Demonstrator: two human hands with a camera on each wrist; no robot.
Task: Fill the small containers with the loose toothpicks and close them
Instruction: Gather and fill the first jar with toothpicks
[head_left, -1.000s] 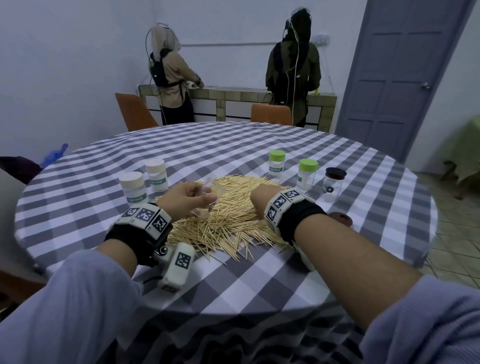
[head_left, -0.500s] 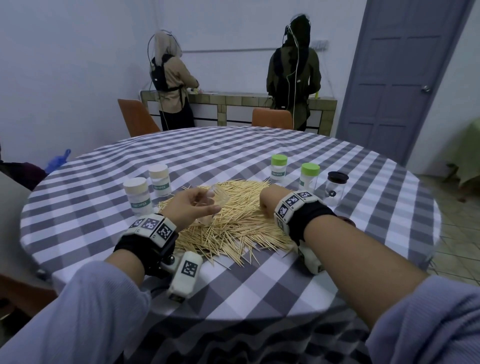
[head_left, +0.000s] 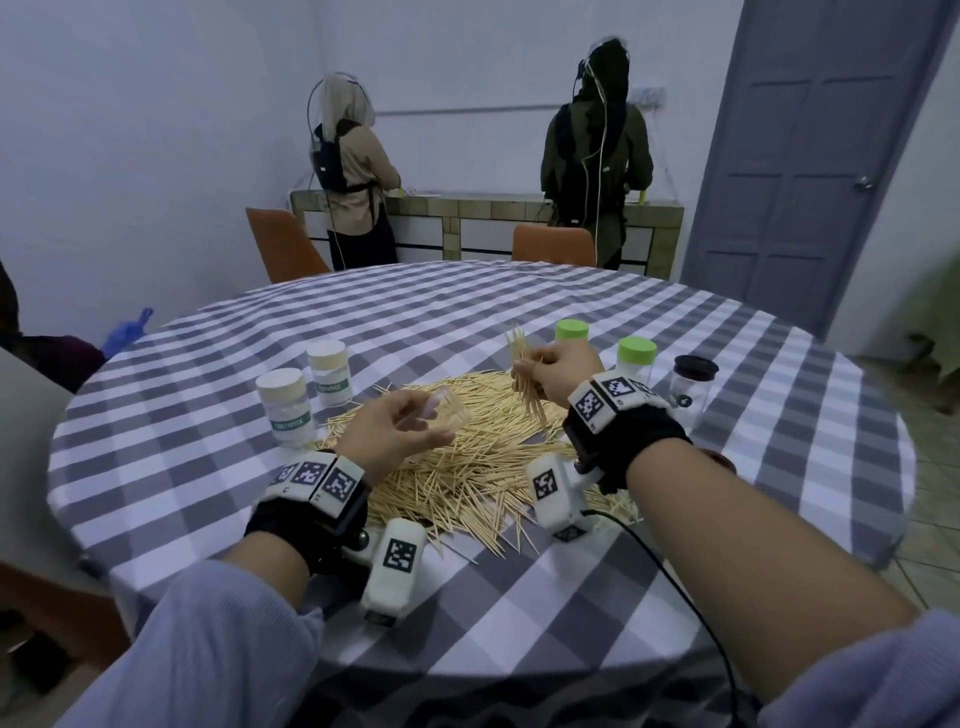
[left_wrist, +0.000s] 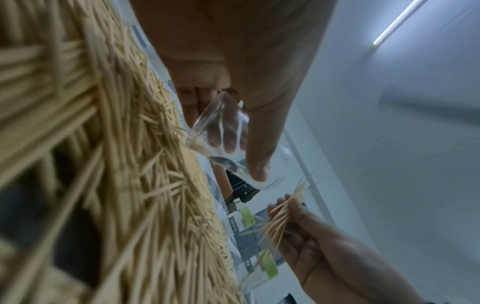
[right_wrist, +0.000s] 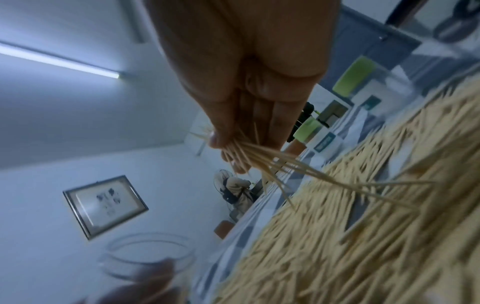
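Observation:
A big heap of loose toothpicks (head_left: 467, 457) lies on the checked table (head_left: 519, 322). My left hand (head_left: 395, 431) holds a clear open container (head_left: 452, 413) tilted above the heap; the same clear container (left_wrist: 228, 144) shows in the left wrist view, and its round mouth (right_wrist: 148, 255) in the right wrist view. My right hand (head_left: 556, 374) grips a bunch of toothpicks (head_left: 524, 374) lifted above the heap, right of the container. The bunch of toothpicks (right_wrist: 272, 162) fans out from my right hand's fingers (right_wrist: 275, 123).
Two cream-lidded containers (head_left: 283, 410) (head_left: 330, 374) stand left of the heap. Two green-lidded ones (head_left: 571, 332) (head_left: 636, 358) and a dark-lidded clear jar (head_left: 693, 384) stand to its right. Two people (head_left: 353, 171) (head_left: 597, 150) work at a far counter, and orange chairs (head_left: 283, 244) stand behind the table.
My right hand has risen from the heap with a bunch of toothpicks in it. My left hand keeps the clear container tilted over the heap.

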